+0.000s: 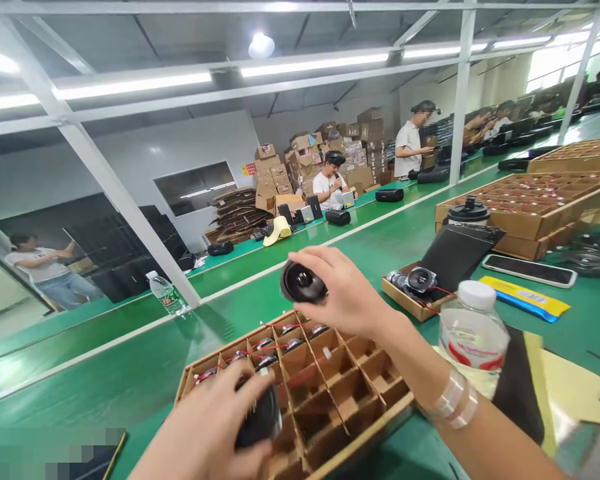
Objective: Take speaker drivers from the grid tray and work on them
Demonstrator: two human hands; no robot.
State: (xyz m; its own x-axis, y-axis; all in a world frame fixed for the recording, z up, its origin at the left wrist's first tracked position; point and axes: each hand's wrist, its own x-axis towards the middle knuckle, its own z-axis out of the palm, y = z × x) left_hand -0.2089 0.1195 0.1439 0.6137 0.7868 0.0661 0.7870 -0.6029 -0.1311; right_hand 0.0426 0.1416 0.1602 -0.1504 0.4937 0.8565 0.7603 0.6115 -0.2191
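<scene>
My right hand [340,287] is closed on a round black speaker [304,281], held in the air over the far side of a divided cardboard box [350,407]. Lower and to the left, my left hand [215,420] curls its fingers around a second, larger-looking black speaker [260,413] above the box's near left compartments. Several speakers with red wires sit in the box's left and far compartments. Bare cardboard shows in the compartments toward the right and the near edge. The left fingertips are partly blurred.
On the right stand a water bottle [474,333], a small carton with speakers [415,287], a phone [530,270], a yellow-blue packet [527,298], a lidded cup [469,212] and stacked divided boxes [520,200]. Another bottle [167,293] stands left by a white post. Co-workers sit and stand beyond the green bench.
</scene>
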